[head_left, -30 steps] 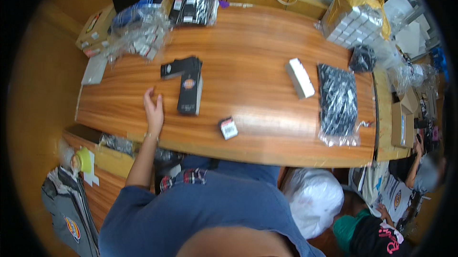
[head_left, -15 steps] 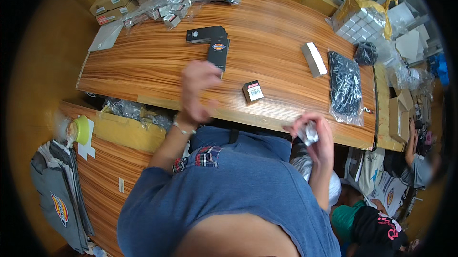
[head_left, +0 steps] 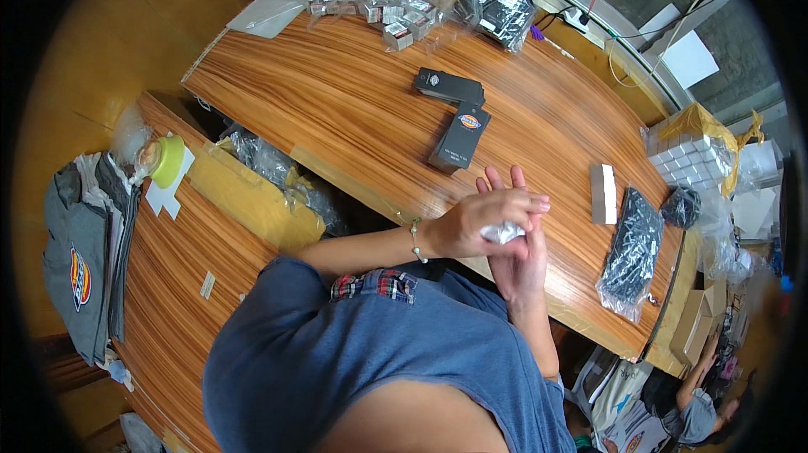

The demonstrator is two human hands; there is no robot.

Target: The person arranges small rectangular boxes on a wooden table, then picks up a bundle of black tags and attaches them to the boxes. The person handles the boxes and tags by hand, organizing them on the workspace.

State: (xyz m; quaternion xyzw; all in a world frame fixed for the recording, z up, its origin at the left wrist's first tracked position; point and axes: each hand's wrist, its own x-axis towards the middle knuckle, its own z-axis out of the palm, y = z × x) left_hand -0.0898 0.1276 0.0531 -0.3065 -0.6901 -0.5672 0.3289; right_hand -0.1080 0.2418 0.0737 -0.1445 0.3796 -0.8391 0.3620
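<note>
My two hands meet over the near edge of the table. My left hand (head_left: 471,222), with a bead bracelet at its wrist, lies across the right one, fingers curled round a small crumpled silvery-white wad (head_left: 503,233). Beneath it is my right hand (head_left: 523,272), palm turned toward the left hand and fingertips stretched out beyond it. The wad sits between the left fingers and the right palm. Just beyond the hands stand a stack of black hang tags (head_left: 461,137) and a second black tag stack (head_left: 449,84). The small dark box seen earlier does not show.
On the right are a narrow white stack (head_left: 603,195), a clear bag of small black pieces (head_left: 631,255) and a wrapped block of small white boxes (head_left: 692,150). Small boxes in plastic (head_left: 399,35) lie at the back. Grey garments (head_left: 77,259) hang at the left; a person (head_left: 703,411) sits lower right.
My left hand has swung right from beside the tags to meet my right hand at the silvery wad, which the right hand held. The whole view has turned and shifted.
</note>
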